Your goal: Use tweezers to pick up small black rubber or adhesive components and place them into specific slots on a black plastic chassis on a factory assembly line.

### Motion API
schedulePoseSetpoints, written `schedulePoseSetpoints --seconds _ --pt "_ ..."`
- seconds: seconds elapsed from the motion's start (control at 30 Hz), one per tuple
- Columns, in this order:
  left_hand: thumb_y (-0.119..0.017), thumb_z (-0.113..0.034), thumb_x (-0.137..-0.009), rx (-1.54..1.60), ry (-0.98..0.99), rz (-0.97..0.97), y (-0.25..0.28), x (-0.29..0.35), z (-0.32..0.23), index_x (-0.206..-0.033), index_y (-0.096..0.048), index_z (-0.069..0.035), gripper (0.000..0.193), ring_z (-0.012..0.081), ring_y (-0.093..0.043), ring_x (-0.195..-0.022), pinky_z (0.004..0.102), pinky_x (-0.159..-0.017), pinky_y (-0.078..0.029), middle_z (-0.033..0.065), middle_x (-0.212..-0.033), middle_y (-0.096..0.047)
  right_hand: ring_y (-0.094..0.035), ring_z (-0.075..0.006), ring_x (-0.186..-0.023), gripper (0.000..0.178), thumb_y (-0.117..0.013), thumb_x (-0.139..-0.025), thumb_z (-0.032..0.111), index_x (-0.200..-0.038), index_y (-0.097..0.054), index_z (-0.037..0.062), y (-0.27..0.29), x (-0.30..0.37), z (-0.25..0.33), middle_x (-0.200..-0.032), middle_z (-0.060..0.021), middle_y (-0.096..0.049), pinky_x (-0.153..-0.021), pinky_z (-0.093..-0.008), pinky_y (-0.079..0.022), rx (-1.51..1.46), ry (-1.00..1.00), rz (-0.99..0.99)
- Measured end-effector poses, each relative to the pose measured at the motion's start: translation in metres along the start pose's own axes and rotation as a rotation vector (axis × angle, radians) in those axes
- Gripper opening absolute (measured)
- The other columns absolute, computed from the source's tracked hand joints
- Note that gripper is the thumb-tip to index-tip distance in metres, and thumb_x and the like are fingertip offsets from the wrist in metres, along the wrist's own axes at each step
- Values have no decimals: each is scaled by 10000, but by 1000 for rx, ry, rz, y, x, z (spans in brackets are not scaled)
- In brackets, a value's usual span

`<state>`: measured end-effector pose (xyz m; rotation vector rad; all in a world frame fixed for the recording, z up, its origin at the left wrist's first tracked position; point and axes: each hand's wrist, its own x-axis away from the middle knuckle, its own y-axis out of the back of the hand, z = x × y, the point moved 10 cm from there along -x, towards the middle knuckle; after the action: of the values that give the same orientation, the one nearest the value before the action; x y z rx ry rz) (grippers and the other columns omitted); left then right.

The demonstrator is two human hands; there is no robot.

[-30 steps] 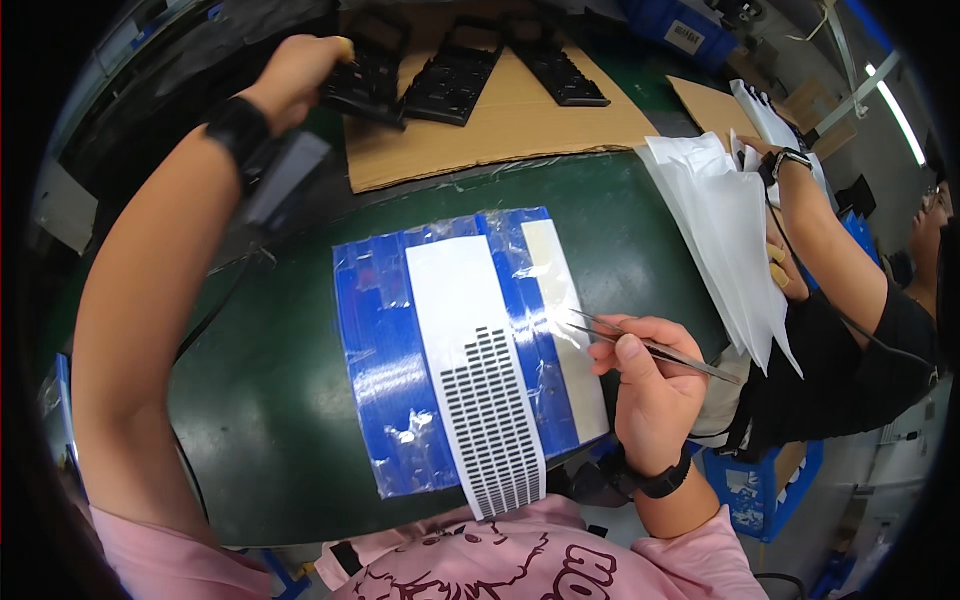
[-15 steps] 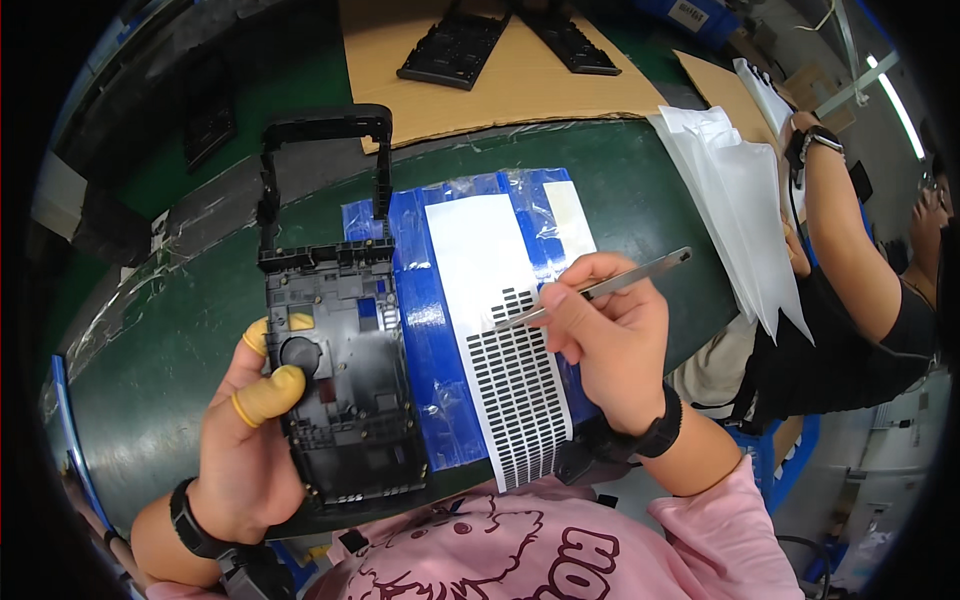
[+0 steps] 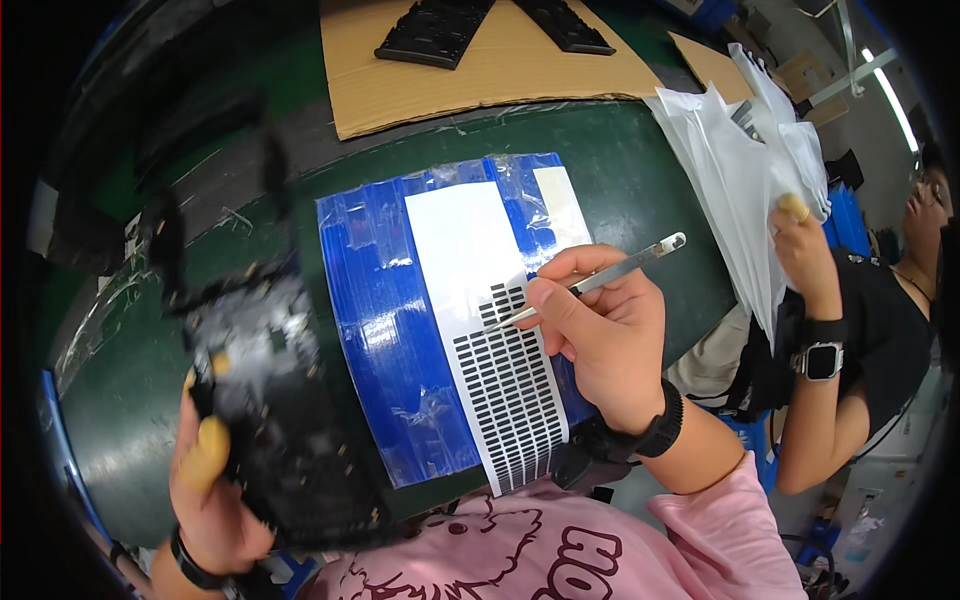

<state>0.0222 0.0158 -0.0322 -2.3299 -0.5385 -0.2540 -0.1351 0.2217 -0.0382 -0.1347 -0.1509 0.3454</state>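
Note:
My left hand (image 3: pixel 215 500) grips a black plastic housing (image 3: pixel 270 420) by its left side, yellow finger cots on the thumb and a finger. The housing is smeared by motion; an open frame rises from its far end. Between the fingers of my right hand (image 3: pixel 610 335) is a pair of metal tweezers (image 3: pixel 625 265), closed fingers round its shank. Its tips point down at the upper rows of small black stickers on a white sheet (image 3: pixel 465 235). That sheet lies on a blue corrugated plastic board (image 3: pixel 375 330) wrapped in clear tape.
On the dark green table (image 3: pixel 630 170), a cardboard sheet (image 3: pixel 350 90) at the far side carries black housings (image 3: pixel 435 35). To the right a co-worker's hand (image 3: pixel 800 245) with a yellow finger cot is beside white bags (image 3: pixel 715 180).
My left hand and the housing have swung left and nearer me, uncovering more of the blue board. My right hand and tweezers have barely moved. The co-worker's arm has come down.

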Motion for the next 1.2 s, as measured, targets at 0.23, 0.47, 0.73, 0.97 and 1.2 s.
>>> schedulePoseSetpoints --seconds 0.23,0.47,0.73,0.97,1.2 --pt "-400 -284 -867 186 -138 -421 89 62 23 -1171 -441 -53 384 271 -514 -1000 407 -811 -447 132 -1167 -475 -549 -72 -567 126 -568 -758 7 -863 -507 -29 -2 0 -1 -717 -63 -564 -434 -158 -389 25 5 19" --pt "-454 -223 -856 20 -233 -66 -15 16 7 -1253 -283 -67 460 209 -455 -1034 371 -877 -385 81 -1163 -433 -482 -59 -466 129 -555 -751 -13 -872 -513 -27 6 4 10 -574 -53 -534 -409 -153 -332 -22 -3 -28" --pt "-428 -223 -869 263 -36 74 -30 3 29 -1226 -292 -118 396 214 -459 -1046 388 -865 -421 93 -1168 -420 -534 -104 -560 173 -557 -729 -55 -881 -474 -50 -55 54 36 -711 -111 -576 -496 -193 -419 -259 98 168" --pt "-420 -270 -868 256 -36 36 -27 4 31 -1253 -288 -116 435 207 -448 -1062 370 -886 -390 72 -1180 -426 -578 -134 -684 197 -547 -735 -82 -918 -475 -65 -93 58 21 -757 -122 -579 -627 -218 -456 -237 107 317" --pt "-402 -241 -879 304 -59 63 -25 6 29 -1246 -297 -116 401 205 -454 -1052 370 -881 -395 72 -1171 -433 -565 -117 -675 184 -556 -731 -80 -901 -486 -71 -99 58 15 -763 -123 -577 -616 -208 -447 -239 116 296"
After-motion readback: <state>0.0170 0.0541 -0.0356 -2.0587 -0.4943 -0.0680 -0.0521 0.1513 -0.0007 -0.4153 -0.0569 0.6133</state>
